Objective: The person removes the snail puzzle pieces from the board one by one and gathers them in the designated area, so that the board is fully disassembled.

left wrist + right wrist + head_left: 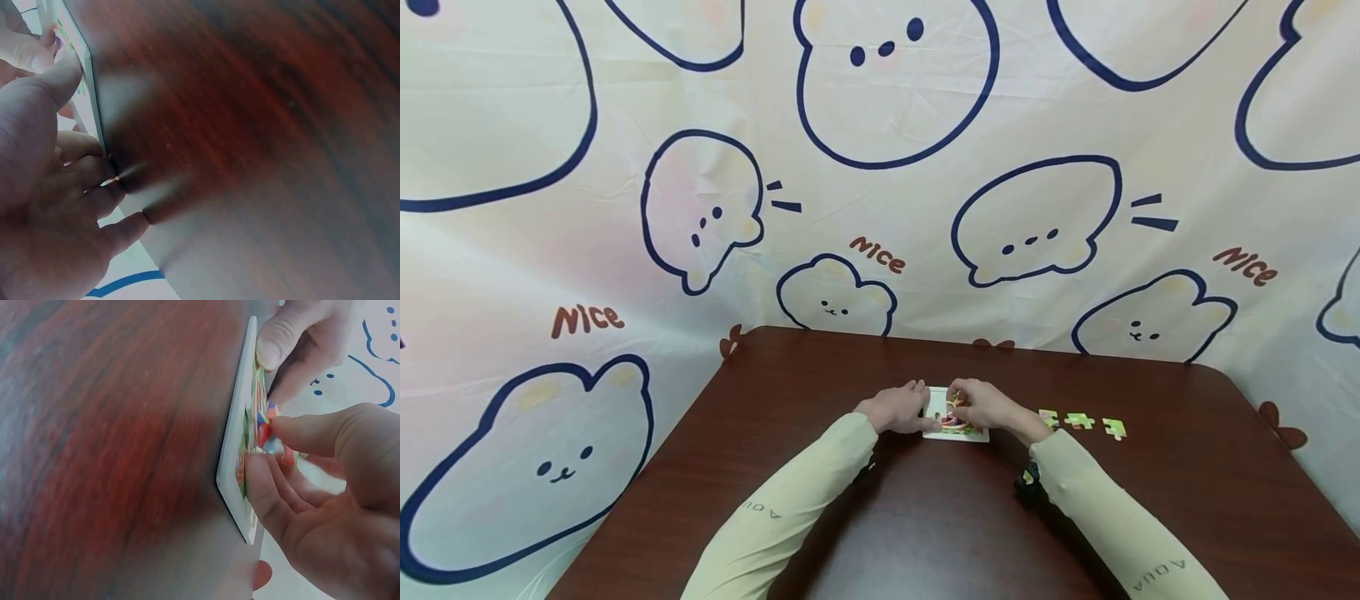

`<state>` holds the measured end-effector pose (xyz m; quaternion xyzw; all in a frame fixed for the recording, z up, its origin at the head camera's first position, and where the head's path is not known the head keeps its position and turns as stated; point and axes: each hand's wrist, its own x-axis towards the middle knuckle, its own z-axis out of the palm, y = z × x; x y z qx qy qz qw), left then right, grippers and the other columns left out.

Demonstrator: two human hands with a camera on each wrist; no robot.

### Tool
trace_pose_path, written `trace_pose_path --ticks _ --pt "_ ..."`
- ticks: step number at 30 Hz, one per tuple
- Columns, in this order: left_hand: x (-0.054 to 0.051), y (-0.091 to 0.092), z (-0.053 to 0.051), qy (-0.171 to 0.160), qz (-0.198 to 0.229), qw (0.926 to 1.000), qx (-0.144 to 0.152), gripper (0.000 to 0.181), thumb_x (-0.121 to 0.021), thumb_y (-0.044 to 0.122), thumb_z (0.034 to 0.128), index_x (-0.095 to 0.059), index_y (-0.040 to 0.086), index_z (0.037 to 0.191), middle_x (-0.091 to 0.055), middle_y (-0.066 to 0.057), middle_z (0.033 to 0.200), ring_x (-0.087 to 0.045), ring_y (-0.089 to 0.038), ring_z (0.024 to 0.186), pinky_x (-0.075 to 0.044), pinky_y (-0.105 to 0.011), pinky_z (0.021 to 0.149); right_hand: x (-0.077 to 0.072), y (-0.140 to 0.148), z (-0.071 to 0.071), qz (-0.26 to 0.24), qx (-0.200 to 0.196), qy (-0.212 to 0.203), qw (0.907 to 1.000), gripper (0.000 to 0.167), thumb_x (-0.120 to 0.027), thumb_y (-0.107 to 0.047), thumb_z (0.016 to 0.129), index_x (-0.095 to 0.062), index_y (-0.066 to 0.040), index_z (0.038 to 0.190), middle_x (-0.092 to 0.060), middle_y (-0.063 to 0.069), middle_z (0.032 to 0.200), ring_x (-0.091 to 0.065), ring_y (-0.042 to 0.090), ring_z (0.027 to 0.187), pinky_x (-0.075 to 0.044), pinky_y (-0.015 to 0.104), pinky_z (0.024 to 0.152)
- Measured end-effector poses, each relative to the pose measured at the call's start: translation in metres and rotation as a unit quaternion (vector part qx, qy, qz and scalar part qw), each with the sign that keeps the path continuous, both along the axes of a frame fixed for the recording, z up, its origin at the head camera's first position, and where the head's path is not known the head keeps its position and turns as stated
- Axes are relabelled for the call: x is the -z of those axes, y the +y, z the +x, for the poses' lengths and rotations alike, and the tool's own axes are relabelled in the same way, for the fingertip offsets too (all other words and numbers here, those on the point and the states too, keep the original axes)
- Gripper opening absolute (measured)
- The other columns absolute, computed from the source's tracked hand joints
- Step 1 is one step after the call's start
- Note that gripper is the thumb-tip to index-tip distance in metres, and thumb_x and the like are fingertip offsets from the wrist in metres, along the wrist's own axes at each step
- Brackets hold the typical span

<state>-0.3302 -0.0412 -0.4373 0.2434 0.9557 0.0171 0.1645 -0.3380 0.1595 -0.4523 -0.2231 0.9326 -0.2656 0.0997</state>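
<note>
A small white-framed puzzle board [934, 402] lies on the dark table, with colourful pieces in its lower part. The left hand [898, 408] steadies its left side: the thumb presses on the pieces, while the fairly straight fingers [131, 226] rest at the board's edge and on the table. Over the board, the right hand [988, 407] pinches a red and blue puzzle piece [265, 430] between thumb and fingers. That piece is tilted up from the board in the right wrist view; its lower edge is partly hidden by the fingers.
Right of the board lie three loose yellow-green pieces: one [1048, 417] near the right wrist, one [1079, 421] beside it and one [1114, 428] farthest right. A printed cloth [925, 208] hangs behind the table [940, 542].
</note>
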Motion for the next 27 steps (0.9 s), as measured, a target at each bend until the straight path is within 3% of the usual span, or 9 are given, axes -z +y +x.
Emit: trace_pose_path --ticks 4,8,17,22,27 --pt "0.001 0.000 0.001 0.002 -0.001 1.0000 0.005 0.082 -0.049 0.063 0.0941 -0.028 0.013 0.156 -0.024 -0.009 0.164 -0.021 -0.020 0.152 -0.029 -0.038 0.120 -0.001 0.005 0.004 -0.034 -0.008 -0.031 0.9989 0.010 -0.065 -0.010 0.093 -0.056 -0.014 0.095 -0.059 0.003 0.083 -0.054 0.015 0.062 -0.044 0.029 0.056" --pt "-0.002 -0.001 0.002 0.006 -0.002 1.0000 0.007 0.083 -0.049 0.063 0.0939 -0.028 0.011 0.155 -0.024 -0.009 0.163 -0.022 -0.021 0.152 -0.030 -0.038 0.119 -0.008 0.008 0.009 -0.050 -0.039 -0.047 0.9969 0.011 -0.062 -0.009 0.094 -0.052 -0.012 0.091 -0.056 0.002 0.076 -0.053 0.014 0.054 -0.045 0.029 0.053" --pt "-0.003 -0.001 0.002 -0.008 0.003 1.0000 -0.003 0.082 -0.050 0.062 0.0939 -0.028 0.013 0.156 -0.023 -0.008 0.164 -0.021 -0.020 0.152 -0.027 -0.038 0.121 -0.018 0.020 0.015 -0.024 -0.040 -0.019 0.9987 0.011 -0.065 -0.016 0.094 -0.055 -0.014 0.090 -0.061 0.000 0.086 -0.055 0.012 0.068 -0.043 0.027 0.061" --pt "-0.001 0.000 0.002 0.002 0.002 1.0000 -0.002 0.082 -0.051 0.062 0.0935 -0.030 0.012 0.155 -0.025 -0.008 0.163 -0.023 -0.020 0.152 -0.029 -0.038 0.120 -0.020 0.030 0.021 -0.046 -0.023 -0.045 0.9977 0.007 -0.065 -0.018 0.094 -0.059 -0.015 0.095 -0.063 0.001 0.079 -0.057 0.014 0.065 -0.047 0.028 0.059" --pt "-0.002 0.000 0.002 0.002 0.003 1.0000 -0.001 0.083 -0.050 0.062 0.0939 -0.028 0.012 0.156 -0.024 -0.009 0.164 -0.022 -0.021 0.152 -0.028 -0.038 0.121 -0.023 0.043 0.028 -0.069 -0.010 -0.049 0.9964 0.009 -0.067 -0.020 0.093 -0.061 -0.015 0.098 -0.065 0.003 0.086 -0.059 0.017 0.067 -0.050 0.031 0.062"
